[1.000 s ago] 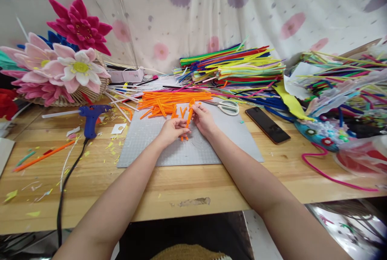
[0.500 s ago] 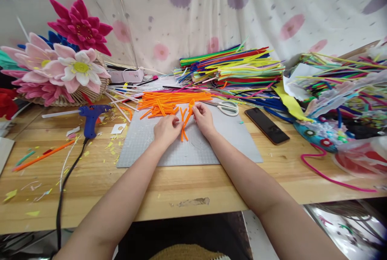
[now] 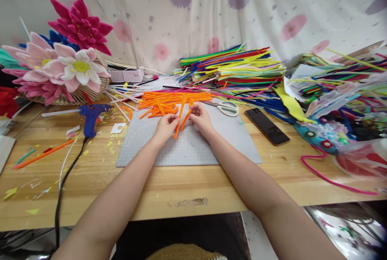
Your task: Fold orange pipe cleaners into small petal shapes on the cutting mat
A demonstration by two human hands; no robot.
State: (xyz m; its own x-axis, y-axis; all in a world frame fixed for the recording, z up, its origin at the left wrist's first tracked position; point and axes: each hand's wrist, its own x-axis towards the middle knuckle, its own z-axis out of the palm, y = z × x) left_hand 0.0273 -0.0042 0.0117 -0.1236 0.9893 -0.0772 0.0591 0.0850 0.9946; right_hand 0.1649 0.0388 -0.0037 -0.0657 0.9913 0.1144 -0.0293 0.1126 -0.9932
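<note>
The person's left hand [image 3: 166,127] pinches a slim, fuzzy orange stem [image 3: 181,108]; the right hand [image 3: 201,119] pinches a second such stem [image 3: 185,121]. Too light a pinch could let either slip.

Pinching an orange strip [image 3: 182,107] in the left hand [image 3: 165,127], over the gray cutting mat [image 3: 193,155]. Gripping a second orange strip [image 3: 185,121] in the right hand [image 3: 202,119], also over the mat. Showing along the mat's far edge: orange pile [image 3: 175,98], with scissors [image 3: 229,109] at its far right corner. Lying right of the mat: dark phone [image 3: 267,126]. Lying left of it: blue glue gun [image 3: 90,121]. Heaped beyond it: bundles of multicolored stems [image 3: 242,68].
</note>
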